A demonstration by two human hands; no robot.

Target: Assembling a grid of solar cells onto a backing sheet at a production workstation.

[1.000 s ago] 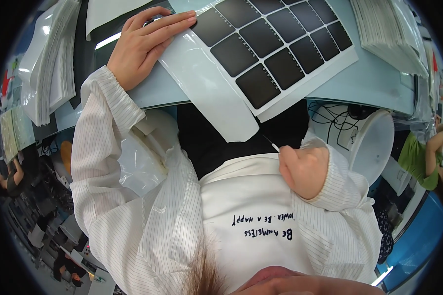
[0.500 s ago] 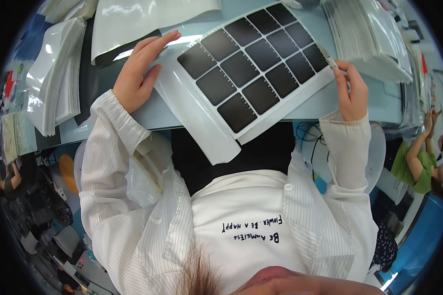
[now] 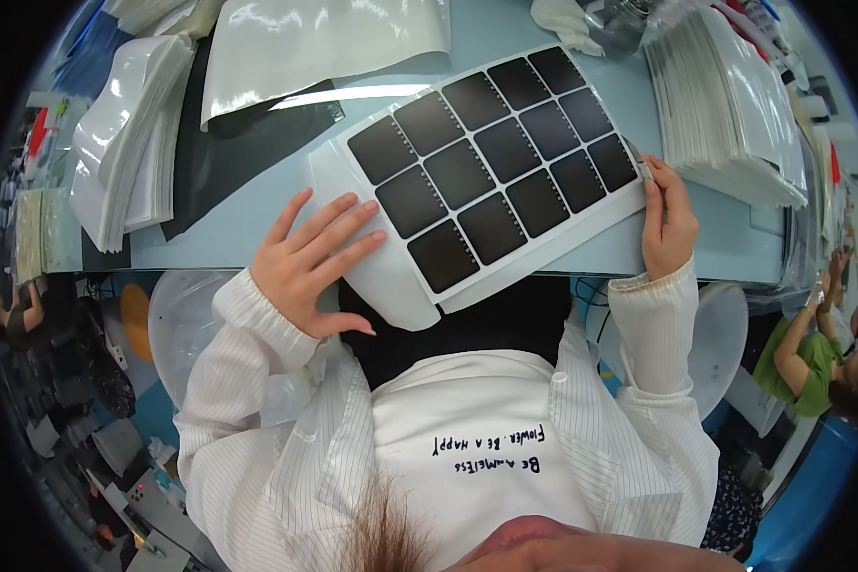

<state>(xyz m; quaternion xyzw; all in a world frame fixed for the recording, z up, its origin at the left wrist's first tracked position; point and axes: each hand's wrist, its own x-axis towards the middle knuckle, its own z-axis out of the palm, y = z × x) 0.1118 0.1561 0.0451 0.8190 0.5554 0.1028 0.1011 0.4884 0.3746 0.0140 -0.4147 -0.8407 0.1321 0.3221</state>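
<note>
A white sheet of black square stickers (image 3: 459,173), set in rows, lies slanted across the front of the table, its lower left corner hanging over the edge above my lap. My left hand (image 3: 319,255) is open beside the sheet's left margin, fingers spread, fingertips over or touching the white border. At the sheet's right edge, the fingers of my right hand (image 3: 670,214) are pinched together around a small greyish piece (image 3: 643,170) at the corner; most of it is hidden, and I cannot make out what it is.
Stacks of white sheets stand at the left (image 3: 129,143) and at the right (image 3: 725,110). A glossy white sheet (image 3: 324,52) lies at the back over a black sheet (image 3: 243,157). Crumpled white material (image 3: 567,24) sits at the far edge. A person in green (image 3: 801,353) is off to the right.
My left hand has come down and nearer to me, its fingers spreading over the sheet's left margin. The sheet's left part lies flatter. My right hand keeps its pinch at the right corner.
</note>
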